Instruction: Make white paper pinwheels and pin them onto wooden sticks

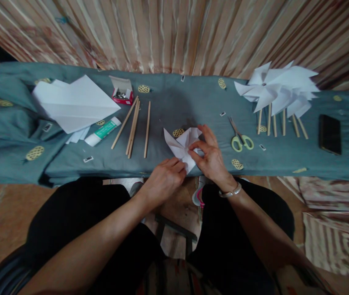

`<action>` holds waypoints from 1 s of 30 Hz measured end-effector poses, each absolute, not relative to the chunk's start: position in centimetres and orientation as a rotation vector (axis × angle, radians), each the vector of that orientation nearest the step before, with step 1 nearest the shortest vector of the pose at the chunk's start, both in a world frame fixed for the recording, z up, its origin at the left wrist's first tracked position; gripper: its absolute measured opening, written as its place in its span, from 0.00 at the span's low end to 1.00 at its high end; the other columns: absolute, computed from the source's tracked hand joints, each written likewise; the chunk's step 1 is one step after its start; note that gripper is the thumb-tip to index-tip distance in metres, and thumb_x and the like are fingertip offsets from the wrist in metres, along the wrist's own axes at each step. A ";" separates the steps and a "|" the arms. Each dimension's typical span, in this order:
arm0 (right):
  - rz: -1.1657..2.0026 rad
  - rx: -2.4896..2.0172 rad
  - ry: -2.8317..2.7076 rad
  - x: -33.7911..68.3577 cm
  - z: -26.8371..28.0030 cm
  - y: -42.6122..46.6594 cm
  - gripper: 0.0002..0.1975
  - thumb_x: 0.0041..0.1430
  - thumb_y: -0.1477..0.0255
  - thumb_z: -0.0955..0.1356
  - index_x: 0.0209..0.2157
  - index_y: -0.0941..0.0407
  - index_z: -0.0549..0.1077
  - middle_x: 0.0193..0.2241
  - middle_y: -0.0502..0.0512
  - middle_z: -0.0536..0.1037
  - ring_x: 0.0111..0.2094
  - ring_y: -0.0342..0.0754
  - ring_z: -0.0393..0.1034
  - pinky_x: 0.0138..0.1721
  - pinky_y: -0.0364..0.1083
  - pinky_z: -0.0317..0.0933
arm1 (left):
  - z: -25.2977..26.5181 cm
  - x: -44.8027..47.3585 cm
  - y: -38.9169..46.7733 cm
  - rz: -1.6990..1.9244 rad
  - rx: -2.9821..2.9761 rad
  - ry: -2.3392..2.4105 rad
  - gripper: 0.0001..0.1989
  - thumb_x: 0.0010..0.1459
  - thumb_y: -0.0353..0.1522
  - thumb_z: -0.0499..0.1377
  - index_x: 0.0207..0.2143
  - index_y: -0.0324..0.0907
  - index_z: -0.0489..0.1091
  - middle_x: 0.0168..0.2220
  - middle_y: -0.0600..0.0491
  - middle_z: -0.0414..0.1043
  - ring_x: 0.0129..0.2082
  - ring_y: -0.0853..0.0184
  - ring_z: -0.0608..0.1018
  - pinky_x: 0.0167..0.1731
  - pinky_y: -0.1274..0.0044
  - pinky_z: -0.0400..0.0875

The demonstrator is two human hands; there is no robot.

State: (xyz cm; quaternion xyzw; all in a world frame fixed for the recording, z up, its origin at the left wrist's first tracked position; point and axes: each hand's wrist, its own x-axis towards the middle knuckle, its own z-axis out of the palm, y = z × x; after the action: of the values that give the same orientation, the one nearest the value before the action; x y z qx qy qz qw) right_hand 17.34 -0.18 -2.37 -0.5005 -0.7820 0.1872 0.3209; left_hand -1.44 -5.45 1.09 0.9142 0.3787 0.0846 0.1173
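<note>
A white paper pinwheel (179, 148), its corners folded toward the middle, is held at the front edge of the cloth-covered table. My left hand (167, 177) has its fingers closed on the pinwheel's near lower corner. With thumb and forefinger, my right hand (209, 157) pinches the paper close to its centre, while other fingers reach round its right side. No stick shows on this pinwheel. To the right of my right hand lie scissors (239, 137) with light green handles. Several loose wooden sticks (134, 129) rest to the left of the pinwheel.
White paper sheets (76, 102) lie at the left beside a green-and-white glue stick (103, 131). Behind the sticks stands an open red box (122, 94) of small metal pieces. At the right are several finished pinwheels (280, 88) on sticks and a black phone (329, 134).
</note>
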 end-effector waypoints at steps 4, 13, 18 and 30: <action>0.400 -1.288 -2.137 17.4 -2.5 -0.4 0.09 0.64 0.68 0.65 0.37 0.49 0.78 0.67 0.44 0.57 0.70 0.58 0.46 0.67 0.62 0.48 | 1.3 -1.5 -5.5 0.246 2.687 1.104 0.07 0.63 0.24 0.55 0.38 0.33 0.73 0.39 0.46 0.74 0.40 0.59 0.74 0.40 0.69 0.73; 0.244 -1.284 -2.411 17.2 -1.1 -2.5 0.16 0.66 0.75 0.58 0.47 0.56 0.75 0.67 0.60 0.58 0.71 0.60 0.41 0.63 0.64 0.53 | 0.7 -1.6 -5.4 0.293 2.696 1.092 0.06 0.62 0.24 0.56 0.36 0.35 0.73 0.38 0.46 0.75 0.39 0.59 0.74 0.38 0.69 0.72; 0.267 -1.327 -2.473 17.2 -1.1 -3.0 0.20 0.63 0.78 0.58 0.52 0.58 0.72 0.67 0.65 0.58 0.71 0.60 0.40 0.61 0.65 0.52 | 1.2 -2.1 -5.4 0.434 2.654 1.126 0.06 0.62 0.29 0.58 0.36 0.36 0.74 0.39 0.46 0.76 0.40 0.58 0.76 0.41 0.68 0.71; 0.354 -1.245 -2.553 17.6 -0.5 -2.6 0.41 0.50 0.43 0.69 0.55 0.59 0.72 0.67 0.72 0.57 0.70 0.67 0.41 0.63 0.68 0.46 | 1.5 -6.0 -3.4 0.992 2.134 1.473 0.10 0.62 0.31 0.57 0.33 0.39 0.78 0.35 0.47 0.80 0.36 0.63 0.80 0.40 0.73 0.73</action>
State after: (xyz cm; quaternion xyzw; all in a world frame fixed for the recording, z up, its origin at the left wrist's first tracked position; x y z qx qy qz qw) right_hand 17.58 -2.63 -0.47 -0.4308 -0.8832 0.1224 0.1392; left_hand -5.97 -3.36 1.46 0.7559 0.5217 0.3513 0.1816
